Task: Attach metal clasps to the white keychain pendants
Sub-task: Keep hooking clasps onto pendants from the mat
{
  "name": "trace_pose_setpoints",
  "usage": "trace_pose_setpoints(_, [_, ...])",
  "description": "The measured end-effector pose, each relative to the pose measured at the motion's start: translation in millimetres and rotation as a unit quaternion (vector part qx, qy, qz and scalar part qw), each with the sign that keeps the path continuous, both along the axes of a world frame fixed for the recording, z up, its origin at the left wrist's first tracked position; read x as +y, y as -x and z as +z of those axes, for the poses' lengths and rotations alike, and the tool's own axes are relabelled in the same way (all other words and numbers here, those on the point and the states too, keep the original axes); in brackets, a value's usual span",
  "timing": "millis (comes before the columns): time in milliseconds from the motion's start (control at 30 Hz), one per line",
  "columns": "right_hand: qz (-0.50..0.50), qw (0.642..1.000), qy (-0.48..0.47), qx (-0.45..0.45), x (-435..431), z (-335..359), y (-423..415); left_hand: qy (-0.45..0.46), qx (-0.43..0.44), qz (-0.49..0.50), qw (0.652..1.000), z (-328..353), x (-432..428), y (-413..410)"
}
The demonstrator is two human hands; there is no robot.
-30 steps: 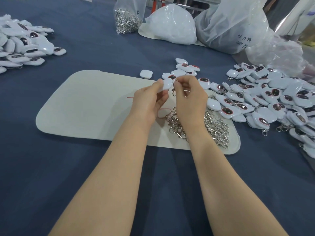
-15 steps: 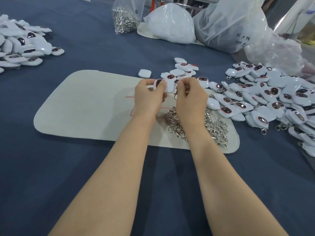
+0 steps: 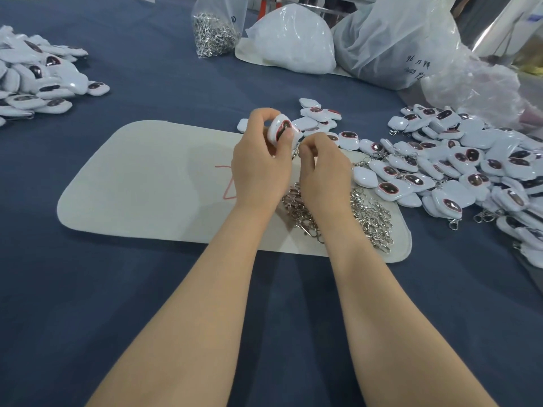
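Over the far edge of the mat (image 3: 147, 186), the left hand (image 3: 261, 171) grips a white pendant (image 3: 279, 129); the right hand (image 3: 324, 174) pinches a clasp (image 3: 295, 153) beside it

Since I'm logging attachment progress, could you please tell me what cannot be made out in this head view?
Head view only.
- Whether the clasp is hooked onto the held pendant: the joint is tiny and hidden between the left hand and right hand.
- Left pendant pile: cut off by the left edge.
- Right pendant pile: cut off by the right edge.
- Writing on the plastic bag: too small to read.
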State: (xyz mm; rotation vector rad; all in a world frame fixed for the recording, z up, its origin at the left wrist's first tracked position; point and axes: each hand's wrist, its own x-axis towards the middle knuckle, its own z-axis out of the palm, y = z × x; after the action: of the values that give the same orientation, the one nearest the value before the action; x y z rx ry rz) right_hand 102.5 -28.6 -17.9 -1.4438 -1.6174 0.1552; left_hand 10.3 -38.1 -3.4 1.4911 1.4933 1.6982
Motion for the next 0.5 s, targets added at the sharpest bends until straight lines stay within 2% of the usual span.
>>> trace_pose_setpoints(100, [0.030, 0.997, 0.015, 0.075, -3, 3, 7, 0.070, -0.176, -0.021, 0.982, 4, 3, 2])
trace_pose_setpoints(167, [0.055, 0.992, 0.027, 0.113, -4, 4, 10, 0.148, -0.314, -0.058, 0.936, 3, 7, 5])
trace_pose_setpoints(200, [0.061, 0.990, 0.032, 0.126, -3, 4, 11, 0.181, -0.357, -0.081, 0.913, 2, 9, 6])
trace_pose_setpoints(300, [0.052, 0.986, 0.021, 0.155, -2, 4, 10, 0.233, -0.404, -0.116, 0.877, 0, 11, 8])
trace_pose_setpoints(500, [0.037, 0.983, -0.003, 0.182, -2, 6, 11, 0.258, -0.474, -0.139, 0.830, 2, 10, 11])
